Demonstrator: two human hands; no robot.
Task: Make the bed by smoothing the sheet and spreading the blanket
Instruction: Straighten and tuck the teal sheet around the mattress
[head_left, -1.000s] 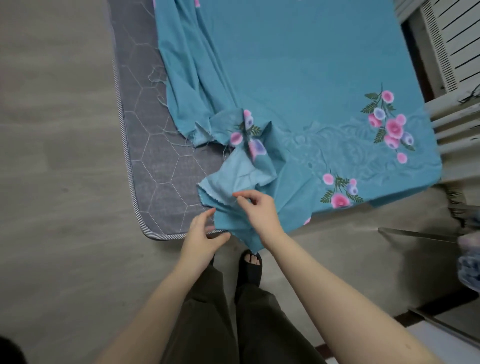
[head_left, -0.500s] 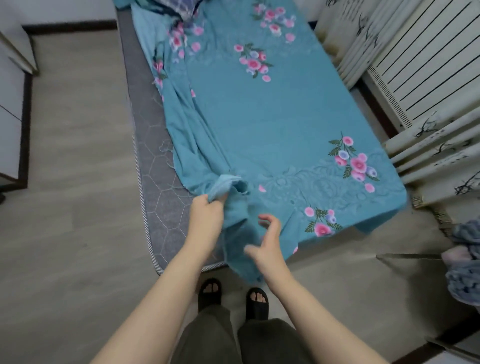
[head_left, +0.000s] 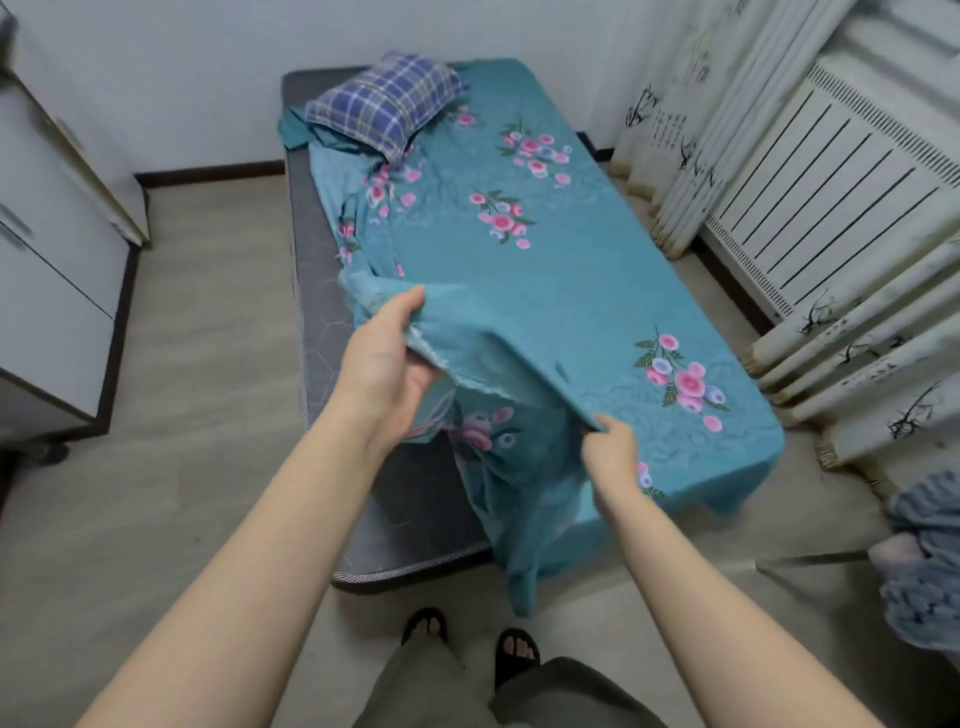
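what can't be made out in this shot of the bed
Head view only:
Left hand: fingers partly hidden beneath the sheet it grips.
Mattress: near right corner covered by the draped sheet.
Knitted blanket: cut off by the right edge.
Right hand: fingertips buried in the pinched fold.

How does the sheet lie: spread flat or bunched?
Partly spread. The sheet lies flat on the right, its left side bunched, baring the mattress; the left hand and right hand hold its near edge up.

A plaid pillow (head_left: 382, 104) lies at the bed's (head_left: 322, 332) far left corner. A white cabinet (head_left: 47, 270) stands left; curtains (head_left: 691, 130) and a radiator (head_left: 831, 176) stand right.
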